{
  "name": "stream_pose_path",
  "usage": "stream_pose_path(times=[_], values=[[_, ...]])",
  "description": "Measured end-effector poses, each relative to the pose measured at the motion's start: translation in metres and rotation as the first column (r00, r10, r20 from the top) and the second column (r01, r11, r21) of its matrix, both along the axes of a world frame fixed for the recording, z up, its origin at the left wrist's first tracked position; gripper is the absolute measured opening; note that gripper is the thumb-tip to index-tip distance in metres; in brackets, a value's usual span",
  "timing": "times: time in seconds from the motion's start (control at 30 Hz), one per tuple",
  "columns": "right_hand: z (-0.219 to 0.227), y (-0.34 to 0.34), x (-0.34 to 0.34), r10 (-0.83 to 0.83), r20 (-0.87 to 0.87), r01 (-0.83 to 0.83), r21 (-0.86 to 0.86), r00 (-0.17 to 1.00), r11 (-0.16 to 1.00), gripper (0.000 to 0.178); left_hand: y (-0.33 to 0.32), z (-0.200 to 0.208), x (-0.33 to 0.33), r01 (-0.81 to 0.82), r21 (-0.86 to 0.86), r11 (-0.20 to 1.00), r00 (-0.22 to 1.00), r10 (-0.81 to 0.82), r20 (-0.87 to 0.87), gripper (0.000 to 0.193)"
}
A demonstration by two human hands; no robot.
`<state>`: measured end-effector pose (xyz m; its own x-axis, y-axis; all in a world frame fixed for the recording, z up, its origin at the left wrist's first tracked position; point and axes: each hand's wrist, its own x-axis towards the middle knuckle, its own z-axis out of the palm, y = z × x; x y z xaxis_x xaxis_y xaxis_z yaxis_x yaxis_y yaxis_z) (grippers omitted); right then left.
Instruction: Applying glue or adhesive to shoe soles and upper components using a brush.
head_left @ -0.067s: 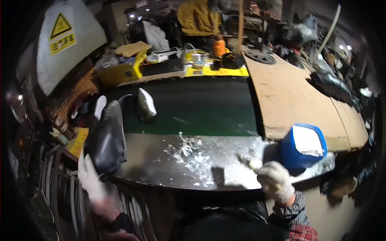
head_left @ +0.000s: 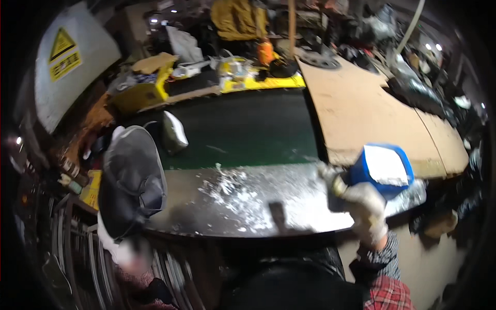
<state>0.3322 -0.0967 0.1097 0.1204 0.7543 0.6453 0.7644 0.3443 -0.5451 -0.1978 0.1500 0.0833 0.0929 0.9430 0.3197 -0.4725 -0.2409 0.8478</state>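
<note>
At the left edge of the bench, my left hand in a white glove holds a black boot tilted, its broad greyish underside turned towards me. The boot hides most of the fingers. Beside the blue tub, my right hand, also gloved, is closed round what looks like a small brush with a pale tip, smeared by motion. White stuff shows at the tub's top. Just beyond the boot lies a dark wedge-shaped piece with a white face.
White smears cover the bench's metal front strip; a dark green surface lies behind it. Brown board spans the right. A yellow box and an orange bottle stand at the back. Metal racks are at lower left.
The boot has turned, so its underside faces me more. My right hand has moved forward, up against the blue tub, with the brush. The whole view has shifted slightly.
</note>
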Motion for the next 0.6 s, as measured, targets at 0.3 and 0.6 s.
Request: stream_pose_path(times=[0.3, 0.6], values=[[-0.014, -0.082, 0.042, -0.293, -0.519, 0.354, 0.019, 0.803, 0.935, 0.025, -0.013, 0.031, 0.101, -0.233, 0.791, 0.565, 0.046, 0.819, -0.572, 0.031], [0.017, 0.021, -0.063, 0.085, -0.460, -0.100, -0.008, 0.884, 0.995, 0.039, -0.088, 0.054, 0.203, 0.022, 0.931, 0.365, 0.317, 0.880, -0.353, 0.049]])
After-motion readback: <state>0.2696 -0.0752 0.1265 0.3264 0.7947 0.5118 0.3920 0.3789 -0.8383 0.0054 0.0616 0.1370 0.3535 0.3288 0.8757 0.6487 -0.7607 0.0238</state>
